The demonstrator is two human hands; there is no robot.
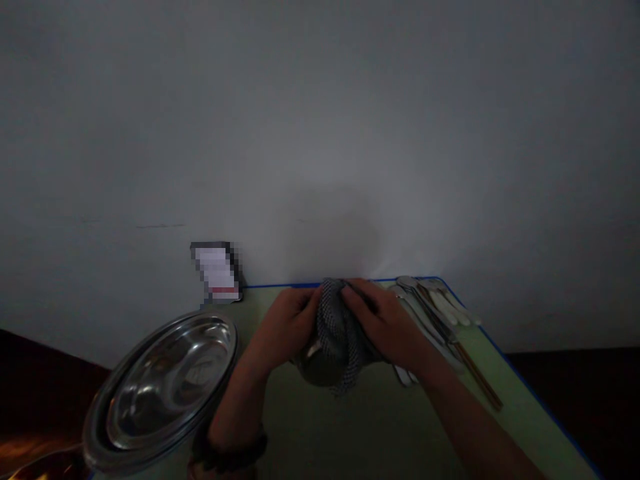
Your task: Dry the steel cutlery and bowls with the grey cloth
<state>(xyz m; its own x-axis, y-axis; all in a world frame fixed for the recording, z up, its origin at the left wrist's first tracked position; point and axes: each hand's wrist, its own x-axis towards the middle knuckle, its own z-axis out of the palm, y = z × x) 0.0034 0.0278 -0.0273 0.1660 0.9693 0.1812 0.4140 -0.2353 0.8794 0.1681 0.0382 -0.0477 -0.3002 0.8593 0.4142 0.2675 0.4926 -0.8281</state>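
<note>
Over the green table, both hands are closed around a bundle of cloth and metal. My left hand [290, 323] grips a rounded, shiny metal bowl [320, 367] by its side, with its thumb at the cloth. Draped over and against this bowl is a dark-and-white checked cloth [345, 340]. My right hand [383, 320] is closed on the cloth from the other side, thumb on top. Cloth and fingers hide the upper part of the bowl, so its full shape does not show.
Large nested steel basins [170, 380] stand at the left of the green table [360, 427]. A phone [217, 273] leans on the wall behind. Spoons, white-handled cutlery [445, 307] and wooden chopsticks [477, 377] lie at the right, partly behind my right arm.
</note>
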